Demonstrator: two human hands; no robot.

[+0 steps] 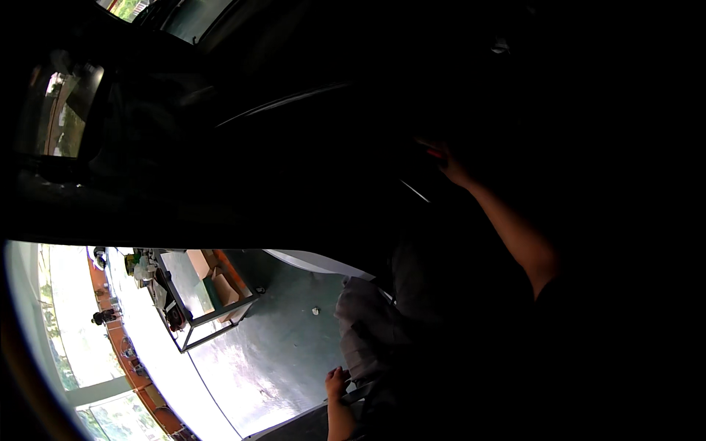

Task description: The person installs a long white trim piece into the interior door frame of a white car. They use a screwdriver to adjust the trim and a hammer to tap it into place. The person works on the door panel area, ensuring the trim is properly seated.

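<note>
In the dark interior of a car, my right arm reaches up and forward. My right hand [454,166] is closed around a small thing with a reddish part [435,153]; deep shadow hides its kind. My left hand [337,384] is low, beside my leg in grey trousers [365,320], near the lit door opening. Its fingers are curled in, and whatever they may grip does not show. A thin bright edge [415,191] catches light below my right hand.
Outside the door opening, a metal-framed cart [193,323] holds cardboard boxes and other items on a shiny floor [283,345]. A long orange-brown bench [121,338] runs along the windows. A mirror [70,110] hangs at the upper left.
</note>
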